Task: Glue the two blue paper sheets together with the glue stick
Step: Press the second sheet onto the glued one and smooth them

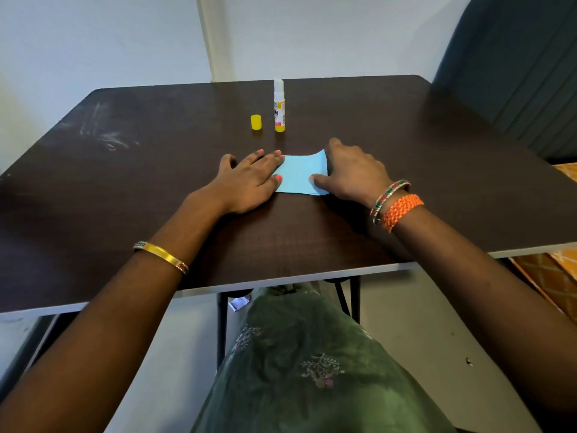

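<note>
A small light-blue paper (299, 175) lies on the dark table (156, 170), seen as one stacked square; its far right corner curls up. My left hand (249, 179) lies flat, fingertips pressing the paper's left edge. My right hand (352, 173) rests on the paper's right edge, thumb on top and fingers at the raised corner. Beyond the paper the glue stick (279, 109) stands upright and uncapped, white glue showing. Its yellow cap (256, 122) sits just to its left.
The table's near edge (281, 278) runs across above my lap. White scuff marks (103, 132) show on the far left of the tabletop. A dark chair back (515, 64) stands behind the table's right corner. A wall lies beyond.
</note>
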